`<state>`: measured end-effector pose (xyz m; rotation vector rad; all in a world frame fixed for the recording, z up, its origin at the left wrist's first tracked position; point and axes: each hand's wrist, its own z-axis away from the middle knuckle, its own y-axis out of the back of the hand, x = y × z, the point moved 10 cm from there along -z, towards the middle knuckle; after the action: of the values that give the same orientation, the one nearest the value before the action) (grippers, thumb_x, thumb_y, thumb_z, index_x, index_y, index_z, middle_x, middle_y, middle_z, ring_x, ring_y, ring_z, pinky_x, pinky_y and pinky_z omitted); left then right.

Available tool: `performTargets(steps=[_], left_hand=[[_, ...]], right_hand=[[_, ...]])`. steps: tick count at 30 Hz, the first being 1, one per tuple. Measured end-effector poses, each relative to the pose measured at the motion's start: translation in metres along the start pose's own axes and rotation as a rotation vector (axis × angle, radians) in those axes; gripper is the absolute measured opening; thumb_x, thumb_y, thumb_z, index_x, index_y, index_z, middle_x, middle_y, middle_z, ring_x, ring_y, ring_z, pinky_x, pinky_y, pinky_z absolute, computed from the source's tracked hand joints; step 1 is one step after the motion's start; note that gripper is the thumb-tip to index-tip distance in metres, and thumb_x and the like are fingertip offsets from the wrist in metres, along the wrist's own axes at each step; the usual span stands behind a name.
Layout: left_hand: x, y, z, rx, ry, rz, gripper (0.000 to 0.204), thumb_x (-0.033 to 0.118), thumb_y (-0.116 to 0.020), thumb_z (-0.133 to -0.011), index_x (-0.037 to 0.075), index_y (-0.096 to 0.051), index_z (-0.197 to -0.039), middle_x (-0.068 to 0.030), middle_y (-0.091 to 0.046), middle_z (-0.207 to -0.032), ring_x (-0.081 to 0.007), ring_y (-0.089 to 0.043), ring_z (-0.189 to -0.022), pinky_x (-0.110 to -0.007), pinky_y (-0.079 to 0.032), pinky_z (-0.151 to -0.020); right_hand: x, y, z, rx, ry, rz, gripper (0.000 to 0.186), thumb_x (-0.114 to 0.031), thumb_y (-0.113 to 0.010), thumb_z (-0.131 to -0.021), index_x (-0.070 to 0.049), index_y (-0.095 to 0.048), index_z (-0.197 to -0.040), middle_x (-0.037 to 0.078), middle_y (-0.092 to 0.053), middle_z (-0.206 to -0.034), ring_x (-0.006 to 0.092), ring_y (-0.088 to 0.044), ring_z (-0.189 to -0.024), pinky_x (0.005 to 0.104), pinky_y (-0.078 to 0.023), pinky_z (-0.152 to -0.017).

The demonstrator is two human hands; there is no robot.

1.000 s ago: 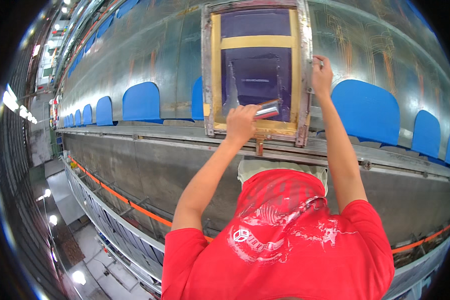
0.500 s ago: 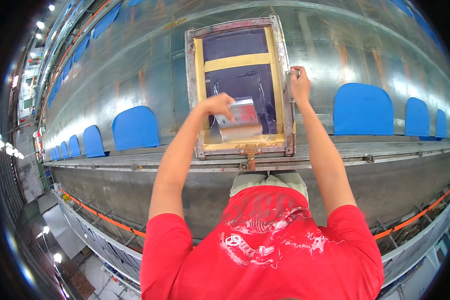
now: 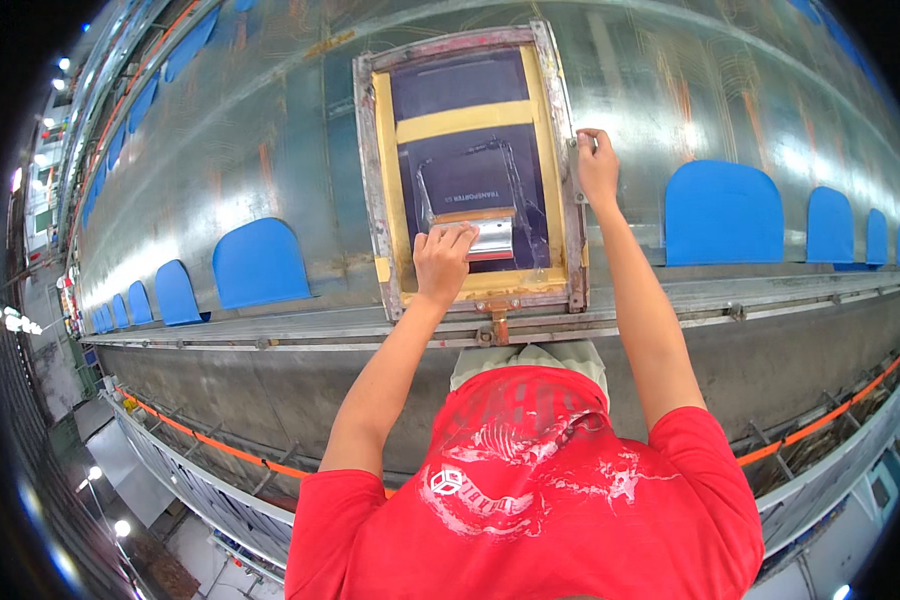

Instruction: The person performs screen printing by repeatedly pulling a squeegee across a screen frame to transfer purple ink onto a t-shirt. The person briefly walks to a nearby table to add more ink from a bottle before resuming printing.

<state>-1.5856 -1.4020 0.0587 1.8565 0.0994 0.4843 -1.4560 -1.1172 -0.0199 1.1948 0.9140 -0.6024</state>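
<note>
A screen printing frame [image 3: 362,180] with yellow tape round a dark purple mesh [image 3: 470,90] lies on the long metal table, with a clear smear of ink on the mesh. My left hand [image 3: 445,255] grips a silver squeegee [image 3: 490,238] with a wooden edge, resting on the lower part of the mesh. My right hand [image 3: 597,165] is closed on a small metal fitting [image 3: 579,195] at the frame's right side, its fingertips partly hiding it.
Blue curved fabric pieces [image 3: 723,215] lie in a row along the metal table [image 3: 730,100], left and right of the frame. A metal rail [image 3: 690,298] runs along the front edge, above an orange strip [image 3: 803,428]. Bright lamps show at the far left.
My left hand swung the squeegee round, blurred, half a second ago, and now has it lower and level on the mesh. The view has shifted, showing the frame further left; my right hand still holds its side.
</note>
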Motion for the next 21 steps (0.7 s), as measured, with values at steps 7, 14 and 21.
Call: performTargets(steps=[7, 14, 21], left_hand=[[-0.059, -0.005, -0.118, -0.096, 0.111, 0.019, 0.018, 0.011, -0.065, -0.08, 0.018, -0.076, -0.092, 0.0005, -0.072, -0.096, -0.0245, -0.064, -0.085, -0.04, -0.043, -0.075], [0.001, -0.014, -0.03, -0.014, 0.011, -0.075, 0.023, 0.005, -0.063, -0.076, 0.017, -0.073, -0.093, 0.0022, -0.07, -0.094, -0.0205, -0.062, -0.09, -0.04, -0.043, -0.076], [0.017, 0.018, 0.032, -0.014, 0.031, 0.07, 0.03, 0.005, -0.067, -0.074, 0.015, -0.069, -0.102, 0.0041, -0.068, -0.106, -0.019, -0.061, -0.097, -0.038, -0.042, -0.078]], right_hand=[[-0.003, -0.009, -0.001, -0.054, 0.011, -0.028, 0.022, -0.028, -0.057, -0.096, -0.01, -0.065, -0.106, 0.017, -0.062, -0.066, 0.0322, -0.061, -0.064, 0.0438, -0.046, -0.065], [0.007, -0.003, -0.003, -0.008, 0.028, -0.089, 0.02, -0.026, -0.059, -0.095, -0.01, -0.067, -0.104, 0.016, -0.064, -0.068, 0.0297, -0.061, -0.064, 0.0421, -0.047, -0.065], [-0.018, -0.004, -0.024, 0.013, 0.119, -0.052, 0.024, -0.028, -0.061, -0.094, -0.007, -0.069, -0.104, 0.016, -0.07, -0.093, 0.0261, -0.066, -0.083, 0.0373, -0.049, -0.077]])
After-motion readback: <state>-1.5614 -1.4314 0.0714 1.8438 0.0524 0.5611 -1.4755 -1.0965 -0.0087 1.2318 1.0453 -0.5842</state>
